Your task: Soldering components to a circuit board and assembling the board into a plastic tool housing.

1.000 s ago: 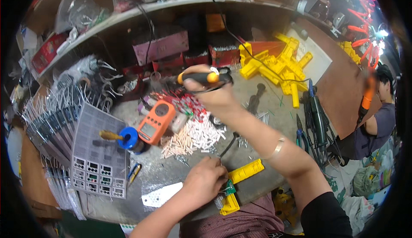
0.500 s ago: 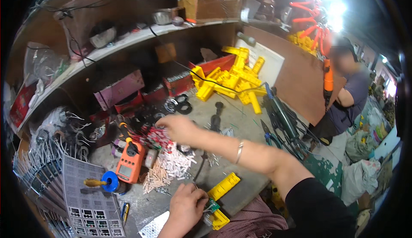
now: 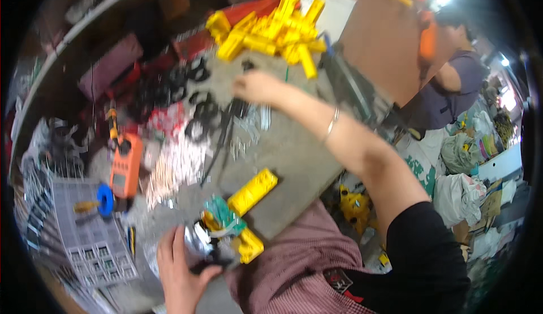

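Head view: two hands. Left hand [image 3: 182, 269] wide, thumb spread, just beside one green board [image 3: 225, 215] lying between two yellow shells [image 3: 254, 192]. Right hand [image 3: 254, 87] bunched near one black cable [image 3: 224, 138]; cannot tell whether holding anything. One orange meter [image 3: 125, 166], one blue spool [image 3: 105, 200] at left.

I can read no word or number anywhere around me. The sheet [image 3: 79, 206] at my left carries rows of fine grey print, with a grid of small boxed pictures [image 3: 97, 263] at its lower end, all too small and blurred to make out. On the orange meter [image 3: 132, 158], I cannot tell what the grey display [image 3: 119, 179] shows. The black tag [image 3: 334, 277] on the checked cloth [image 3: 300, 252] over my lap bears a pale mark, too smeared to spell out.
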Demonstrator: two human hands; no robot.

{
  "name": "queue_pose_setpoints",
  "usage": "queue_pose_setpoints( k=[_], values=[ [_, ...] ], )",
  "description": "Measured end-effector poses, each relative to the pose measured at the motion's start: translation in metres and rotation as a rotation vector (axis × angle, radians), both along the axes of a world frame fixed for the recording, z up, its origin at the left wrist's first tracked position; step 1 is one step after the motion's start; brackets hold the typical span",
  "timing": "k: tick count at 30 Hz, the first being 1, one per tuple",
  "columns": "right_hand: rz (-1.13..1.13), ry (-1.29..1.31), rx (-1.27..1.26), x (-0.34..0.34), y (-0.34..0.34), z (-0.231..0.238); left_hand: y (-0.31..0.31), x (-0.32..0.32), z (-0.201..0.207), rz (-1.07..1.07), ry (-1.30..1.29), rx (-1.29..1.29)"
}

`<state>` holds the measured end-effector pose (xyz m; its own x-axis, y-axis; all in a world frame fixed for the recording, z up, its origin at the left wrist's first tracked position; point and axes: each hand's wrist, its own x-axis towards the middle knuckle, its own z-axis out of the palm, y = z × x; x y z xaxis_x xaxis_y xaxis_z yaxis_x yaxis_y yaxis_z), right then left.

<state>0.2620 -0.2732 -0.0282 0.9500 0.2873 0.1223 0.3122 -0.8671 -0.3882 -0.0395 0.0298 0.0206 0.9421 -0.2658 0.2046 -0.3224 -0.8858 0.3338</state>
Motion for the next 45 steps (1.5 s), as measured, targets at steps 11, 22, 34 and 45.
queue_pose_setpoints(
  k=[11, 22, 34, 45],
  values=[
    [0.077, 0.039, 0.233, 0.013, -0.012, -0.009, 0.003, 0.003, -0.031, 0.059, -0.023, -0.064],
    [-0.112, -0.128, 0.565, -0.006, -0.01, 0.017, 0.003, -0.008, -0.026, 0.058, -0.007, -0.033],
    [-0.225, -0.025, -0.132, -0.179, -0.087, 0.037, 0.012, -0.026, -0.014, 0.059, -0.098, -0.029],
    [0.772, -0.101, 0.162, -0.197, 0.073, 0.018, -0.042, -0.048, -0.042, 0.193, -0.258, -0.165]
  ],
)
